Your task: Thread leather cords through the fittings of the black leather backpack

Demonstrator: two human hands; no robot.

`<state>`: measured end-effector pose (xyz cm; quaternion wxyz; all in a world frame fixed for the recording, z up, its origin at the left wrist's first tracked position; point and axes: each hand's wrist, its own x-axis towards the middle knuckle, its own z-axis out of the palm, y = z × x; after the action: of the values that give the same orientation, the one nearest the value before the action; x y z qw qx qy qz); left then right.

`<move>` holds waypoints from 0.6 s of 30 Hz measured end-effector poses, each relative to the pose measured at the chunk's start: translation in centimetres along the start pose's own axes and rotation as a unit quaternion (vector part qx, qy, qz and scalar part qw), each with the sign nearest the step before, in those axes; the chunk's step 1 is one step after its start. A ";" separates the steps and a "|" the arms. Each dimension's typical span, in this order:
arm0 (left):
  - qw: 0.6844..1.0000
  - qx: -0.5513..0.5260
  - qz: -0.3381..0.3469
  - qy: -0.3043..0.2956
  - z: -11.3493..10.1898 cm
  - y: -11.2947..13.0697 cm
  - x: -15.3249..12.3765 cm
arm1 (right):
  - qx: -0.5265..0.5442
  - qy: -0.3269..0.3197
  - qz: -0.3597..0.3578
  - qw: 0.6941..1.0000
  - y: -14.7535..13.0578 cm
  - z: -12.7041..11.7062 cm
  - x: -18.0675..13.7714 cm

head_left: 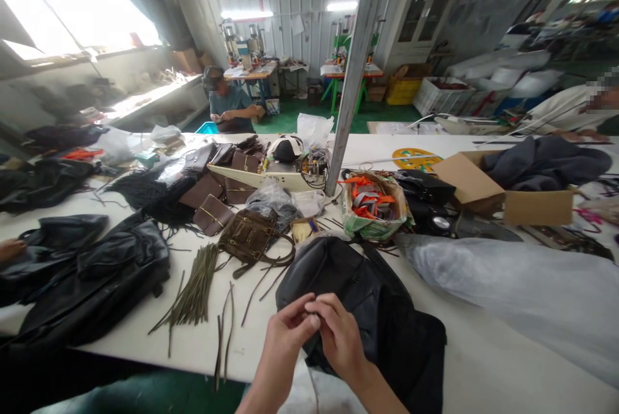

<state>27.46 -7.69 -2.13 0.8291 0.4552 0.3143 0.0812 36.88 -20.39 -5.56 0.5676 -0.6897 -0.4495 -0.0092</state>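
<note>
My left hand (285, 330) and my right hand (341, 333) meet fingertip to fingertip low in the middle, just above a black leather bag (367, 298) lying on the white table (464, 349). Both hands are pinched closed together on something too small to make out. A bundle of olive leather strips (196, 288) lies to the left of my hands. A brown bag with straps (251, 236) sits beyond them.
Black bags (91, 272) pile at the left. A basket of orange pieces (372, 204), a cardboard box (512, 191) and a clear plastic sheet (507, 285) lie to the right. A metal post (353, 72) rises mid-table. A seated person (229, 104) works at the far side.
</note>
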 end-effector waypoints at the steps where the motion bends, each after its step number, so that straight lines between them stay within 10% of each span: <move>1: 1.000 -0.003 0.000 -0.006 -0.2 -0.1 -0.1 | 0.025 0.001 0.018 1.000 -0.1 0.1 0.1; 18: 0.994 0.078 0.073 -0.010 -0.1 0.3 1.2 | 0.079 0.007 0.176 0.981 0.0 -3.8 1.2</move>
<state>28.39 -6.98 -2.47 0.7861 0.5409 0.2772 0.1127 39.55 -22.66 -3.58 0.6161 -0.7111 -0.3162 0.1214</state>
